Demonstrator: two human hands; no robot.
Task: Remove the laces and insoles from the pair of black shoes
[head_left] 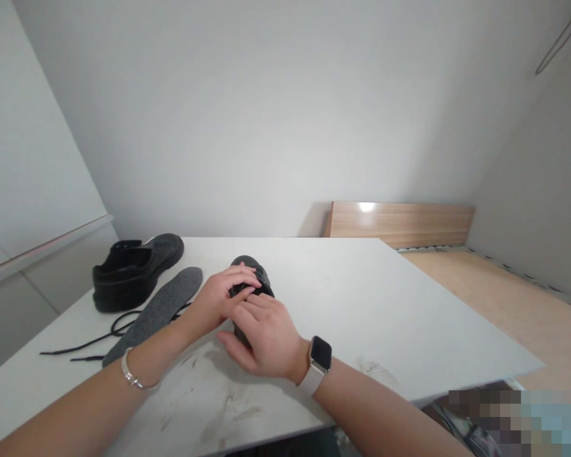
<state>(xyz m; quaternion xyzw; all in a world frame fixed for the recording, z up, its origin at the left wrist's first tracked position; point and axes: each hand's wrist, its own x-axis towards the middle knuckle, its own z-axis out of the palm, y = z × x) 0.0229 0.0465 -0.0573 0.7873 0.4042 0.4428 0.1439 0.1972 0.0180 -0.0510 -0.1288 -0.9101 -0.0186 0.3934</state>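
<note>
A black shoe (250, 266) stands on the white table (361, 304) in front of me, toe pointing away. My right hand (261, 336), with a watch on its wrist, wraps over the shoe's near part. My left hand (221, 295), with a silver bracelet on its wrist, rests on the shoe's top from the left, fingers over the lacing area. Both hands hide most of the shoe. Whether a lace is between the fingers I cannot tell.
A second black shoe (133, 270) sits at the table's far left. A grey insole (159, 311) lies beside it, and a black lace (95, 339) trails across the table nearby. A wooden board (400, 222) leans on the far wall. The table's right edge drops to a wooden floor.
</note>
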